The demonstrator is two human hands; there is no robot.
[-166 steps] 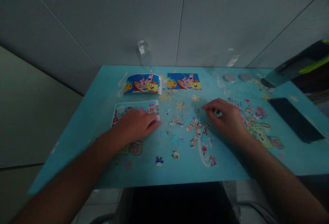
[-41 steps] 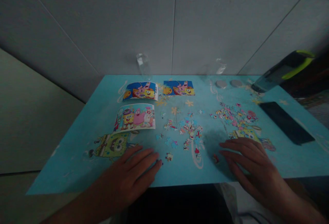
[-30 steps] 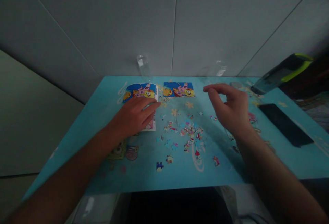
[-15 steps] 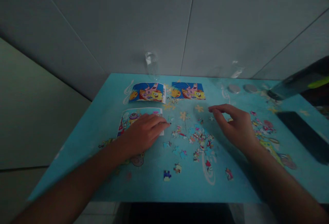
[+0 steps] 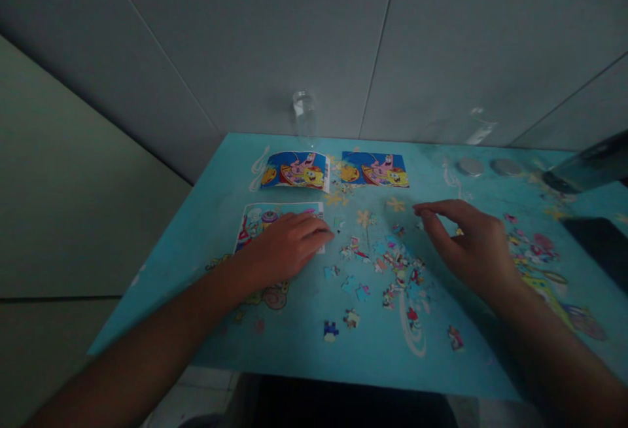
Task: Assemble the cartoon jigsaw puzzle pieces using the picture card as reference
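My left hand (image 5: 292, 245) rests over a picture card (image 5: 255, 215) with cartoon figures and covers much of it. Its fingers lie stretched toward the card's right edge, slightly bent. To the right, my right hand (image 5: 464, 235) hovers above the table with thumb and index fingertip pinched together. Whatever sits in that pinch, if anything, is too small to make out. Loose jigsaw pieces (image 5: 400, 264) lie heaped between the hands. A dark blue piece (image 5: 330, 331), a tan-and-green one (image 5: 351, 318) and a reddish one (image 5: 455, 338) lie nearer the front edge.
Two blue cartoon cards, a curled one (image 5: 297, 171) and a flat one (image 5: 375, 169), lie at the back of the turquoise table (image 5: 161, 271). Clear containers (image 5: 305, 117) stand by the wall. Round lids (image 5: 470, 167), a dark phone-like slab (image 5: 596, 248) and a bottle (image 5: 583, 169) are on the right.
The view has shifted, so the table and both hands appear farther right. Against the cards and pieces, both hands keep nearly the same place and pose.
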